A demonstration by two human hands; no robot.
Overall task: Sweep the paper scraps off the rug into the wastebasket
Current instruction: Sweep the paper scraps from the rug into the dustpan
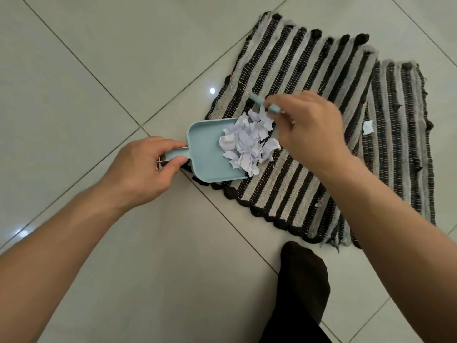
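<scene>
Light blue dustpan (207, 154) is gripped by its handle in the left hand (146, 167), its front edge laid on the striped rug (321, 149); paper scraps (247, 142) are piled at its mouth. A small blue brush (267, 107), blurred, is clamped in the right hand (311, 129) just above the pile. One stray scrap (367, 127) is left further right on the rug, on a tiled floor (74, 70)

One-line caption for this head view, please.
Left hand steadies a blue dustpan while the right hand brushes paper scraps off the striped rug.
</scene>
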